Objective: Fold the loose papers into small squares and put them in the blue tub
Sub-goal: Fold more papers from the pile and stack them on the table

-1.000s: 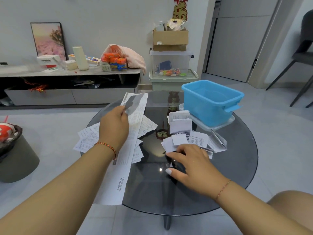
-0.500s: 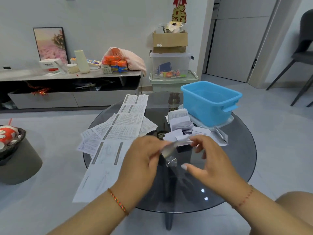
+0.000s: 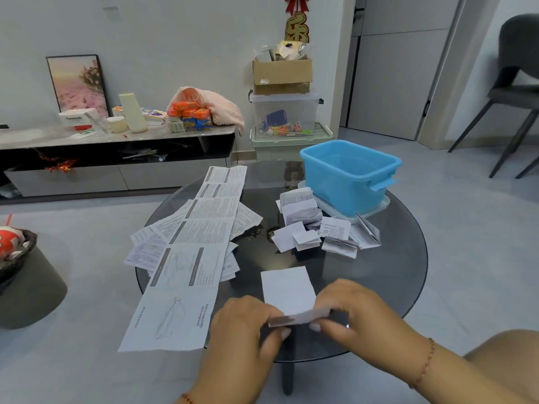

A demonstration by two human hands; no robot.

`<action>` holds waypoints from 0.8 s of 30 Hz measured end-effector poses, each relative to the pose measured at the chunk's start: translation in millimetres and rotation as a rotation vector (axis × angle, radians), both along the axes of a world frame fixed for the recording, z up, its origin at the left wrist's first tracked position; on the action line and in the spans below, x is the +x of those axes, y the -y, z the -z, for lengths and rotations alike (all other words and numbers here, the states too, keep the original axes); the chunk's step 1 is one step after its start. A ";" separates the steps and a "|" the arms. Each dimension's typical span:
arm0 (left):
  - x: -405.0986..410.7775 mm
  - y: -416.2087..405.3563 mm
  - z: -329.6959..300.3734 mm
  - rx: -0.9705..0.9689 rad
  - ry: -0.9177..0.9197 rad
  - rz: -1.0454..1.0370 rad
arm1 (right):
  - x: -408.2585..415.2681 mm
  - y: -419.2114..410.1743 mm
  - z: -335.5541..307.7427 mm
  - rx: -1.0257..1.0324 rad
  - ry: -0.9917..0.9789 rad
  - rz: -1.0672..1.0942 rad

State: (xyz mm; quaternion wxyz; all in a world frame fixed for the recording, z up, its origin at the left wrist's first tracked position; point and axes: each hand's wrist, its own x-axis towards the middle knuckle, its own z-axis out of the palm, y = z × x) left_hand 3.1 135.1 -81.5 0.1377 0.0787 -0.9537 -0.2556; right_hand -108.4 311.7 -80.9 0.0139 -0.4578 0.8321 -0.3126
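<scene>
A small white paper (image 3: 287,288) lies flat near the front of the round dark glass table (image 3: 402,275), its near edge curled up. My left hand (image 3: 246,330) and my right hand (image 3: 354,312) both pinch that raised edge. A long printed instruction sheet (image 3: 201,243) stretches down the table's left side and hangs over the front edge, on top of other loose papers (image 3: 145,246). A heap of small folded papers (image 3: 318,228) lies in front of the blue tub (image 3: 348,176), which stands at the back right on a clear lid.
A dark round stool with a basket (image 3: 20,266) stands on the floor to the left. A low cabinet (image 3: 116,158) with clutter runs along the wall. Stacked storage boxes (image 3: 284,118) stand behind the table. A grey chair (image 3: 513,91) is at the far right.
My left hand let go of the long sheet, which now lies flat. Both hands came together at the table's front on a small paper, now laid out flat with its near edge lifted.
</scene>
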 end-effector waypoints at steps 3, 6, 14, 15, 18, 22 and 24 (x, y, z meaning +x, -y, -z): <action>-1.1 -4.4 2.1 0.012 -0.039 -0.088 | -3.4 4.0 4.2 -0.009 -0.003 0.087; -0.7 -6.8 6.6 0.014 -0.053 -0.193 | -3.8 8.2 3.8 0.006 0.029 0.176; -7.0 -8.7 14.7 0.011 -0.109 -0.315 | 0.4 16.4 4.0 0.090 0.012 0.313; -7.4 -9.6 14.3 0.007 -0.083 -0.324 | 0.9 17.4 3.2 0.102 0.013 0.330; -8.7 -11.8 12.8 0.011 -0.110 -0.341 | 2.0 19.0 1.5 0.117 0.035 0.376; -10.8 -6.5 20.5 -0.023 -0.206 -0.234 | 4.1 19.0 -0.7 0.104 0.033 0.399; -14.1 -4.5 22.0 -0.141 -0.228 -0.112 | 5.8 19.5 -1.2 0.089 0.017 0.383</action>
